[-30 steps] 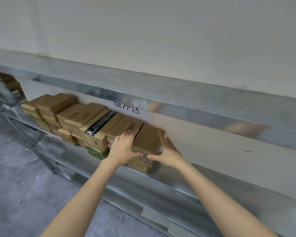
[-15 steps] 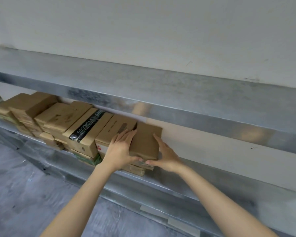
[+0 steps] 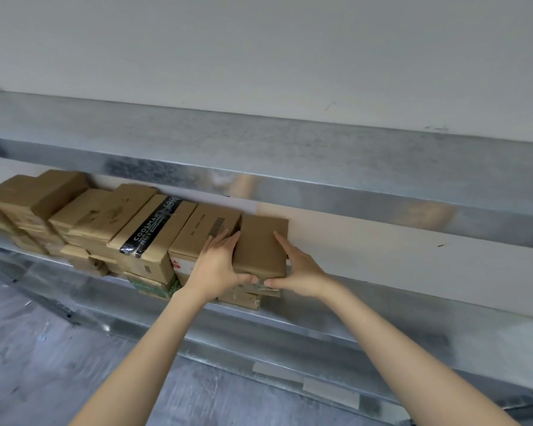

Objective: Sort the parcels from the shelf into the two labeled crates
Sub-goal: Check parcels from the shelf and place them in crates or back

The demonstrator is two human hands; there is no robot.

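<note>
A row of brown cardboard parcels fills the left part of a metal shelf (image 3: 336, 330). The rightmost top parcel (image 3: 260, 247) is plain brown and lies on a short stack. My left hand (image 3: 219, 265) grips its left side, fingers along the edge and thumb under the front. My right hand (image 3: 299, 272) grips its right side the same way. Beside it stands a parcel with a barcode (image 3: 203, 232), then one with black printed tape (image 3: 154, 229). No crates are in view.
An upper metal shelf beam (image 3: 320, 167) runs just above the parcels, leaving a low gap. A white wall lies behind. Grey floor (image 3: 43, 364) shows at lower left. More stacked parcels (image 3: 37, 204) reach the left edge. The shelf right of my hands holds nothing.
Both hands have closed in on the rightmost top parcel, thumbs now meeting under its front edge. The view has shifted right and closer.
</note>
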